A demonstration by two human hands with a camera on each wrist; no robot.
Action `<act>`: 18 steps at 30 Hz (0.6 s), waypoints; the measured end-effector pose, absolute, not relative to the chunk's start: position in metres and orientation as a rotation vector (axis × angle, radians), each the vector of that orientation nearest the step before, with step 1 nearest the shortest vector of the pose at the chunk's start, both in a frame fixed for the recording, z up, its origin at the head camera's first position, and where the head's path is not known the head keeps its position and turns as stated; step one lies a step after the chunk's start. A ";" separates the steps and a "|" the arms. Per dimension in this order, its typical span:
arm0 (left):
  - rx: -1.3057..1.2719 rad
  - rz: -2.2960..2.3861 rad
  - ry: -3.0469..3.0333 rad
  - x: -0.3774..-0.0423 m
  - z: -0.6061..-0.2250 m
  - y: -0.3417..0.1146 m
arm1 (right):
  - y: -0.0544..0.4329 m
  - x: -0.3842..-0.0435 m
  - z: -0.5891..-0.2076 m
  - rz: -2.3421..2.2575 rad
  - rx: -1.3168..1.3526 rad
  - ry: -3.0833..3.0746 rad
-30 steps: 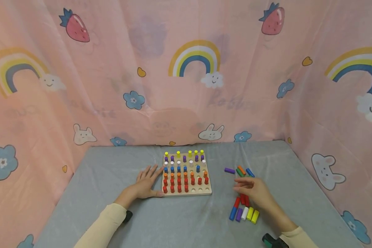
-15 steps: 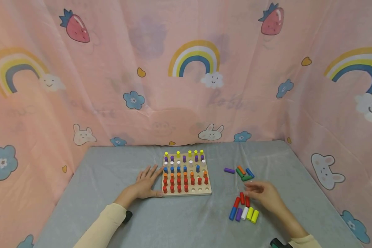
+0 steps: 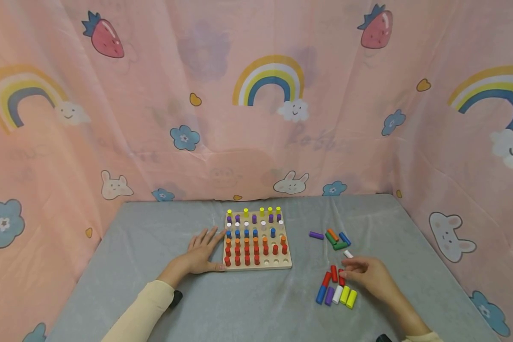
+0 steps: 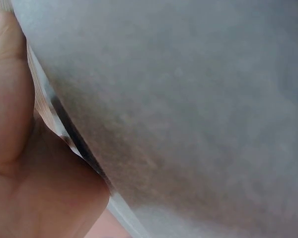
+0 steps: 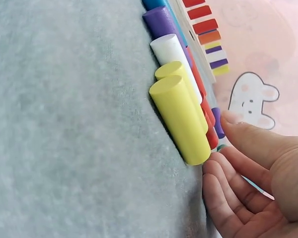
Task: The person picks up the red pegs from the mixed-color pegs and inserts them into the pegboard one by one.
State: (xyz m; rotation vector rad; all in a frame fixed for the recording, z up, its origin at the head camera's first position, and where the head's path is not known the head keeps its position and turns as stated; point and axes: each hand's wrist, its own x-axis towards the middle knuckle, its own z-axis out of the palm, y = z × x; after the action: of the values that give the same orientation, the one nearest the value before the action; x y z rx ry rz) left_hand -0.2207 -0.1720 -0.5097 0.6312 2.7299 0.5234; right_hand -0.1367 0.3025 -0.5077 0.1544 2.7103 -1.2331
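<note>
A wooden pegboard (image 3: 280,265) carries rows of red, orange, blue, white, purple and yellow pegs. My left hand (image 3: 203,254) lies with fingers spread at its left side, the thumb on the near left corner. The left wrist view shows that hand (image 4: 20,148) against the board's edge. My right hand (image 3: 367,275) is over the loose pegs, thumb tip at a red peg (image 3: 341,274) and fingertips near a white peg (image 3: 348,254). In the right wrist view, thumb and fingers of the right hand (image 5: 253,178) stand apart, nothing visible between them, beside a yellow peg (image 5: 181,119).
Farther back lie a purple peg (image 3: 316,235), an orange peg (image 3: 333,234), a blue peg (image 3: 345,238) and two green ones. Toward the front, a blue peg (image 3: 320,294), a purple peg (image 3: 329,295) and a white peg (image 3: 337,294) lie side by side with yellow ones.
My right hand has drawn back toward the near right, uncovering a green peg, a white peg and red pegs. My left hand and the pegboard have stayed put.
</note>
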 end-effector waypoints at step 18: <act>0.630 0.514 2.736 -0.220 -0.510 -0.172 | 0.304 -0.133 -0.518 -1.348 0.099 2.593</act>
State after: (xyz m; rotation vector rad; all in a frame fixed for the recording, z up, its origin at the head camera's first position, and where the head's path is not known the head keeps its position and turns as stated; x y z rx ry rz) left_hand -0.2204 -0.1717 -0.5101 0.6299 2.7365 0.5137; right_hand -0.1334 0.3036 -0.5177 0.0987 2.5932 -1.3481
